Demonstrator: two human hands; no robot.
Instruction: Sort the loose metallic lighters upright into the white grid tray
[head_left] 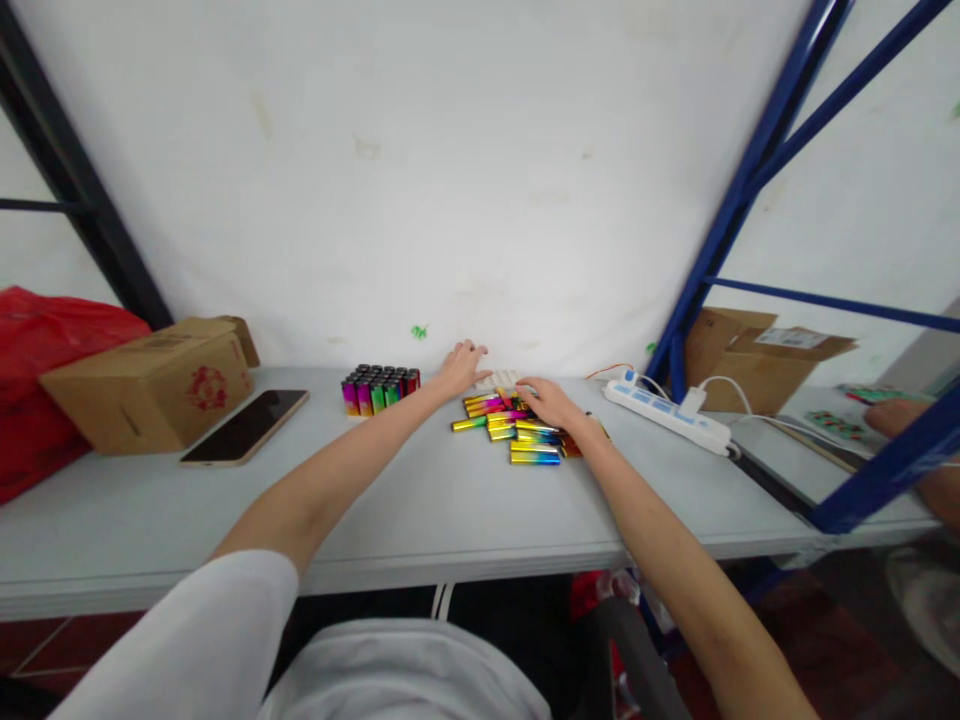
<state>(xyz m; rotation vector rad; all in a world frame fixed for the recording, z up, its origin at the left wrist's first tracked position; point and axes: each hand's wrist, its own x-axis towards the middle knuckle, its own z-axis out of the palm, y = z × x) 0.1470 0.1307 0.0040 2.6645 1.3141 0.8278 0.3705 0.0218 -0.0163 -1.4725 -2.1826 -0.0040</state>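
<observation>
Pale grey tabletop (420, 510) stretched across the lower frame, its front edge nearest. Just right of centre, shiny loose tubes (534, 458) in yellow, blue and pink lay on their sides in an uneven heap. Over the heap's right side came the right hand (551, 402), fingers bent downward; whether they gripped a tube could not be told. Left of that heap, and apart from it, a block of upright tubes (379, 392) with dark tops stood in close rows. Judging by this layout, the standing block looked like the part already put in order, while the heap seemed the part left to deal with. Behind the heap, against the wall, a small white tray (501, 379) showed between the hands, its contents too small to make out. At its left end was the left hand (463, 366), thumb and fingers apart, nothing visible between them. A phone (244, 428) lay left of the block, a power strip (667, 415) sat right of the heap, and the scuffed white wall (480, 200) filled the upper frame.
</observation>
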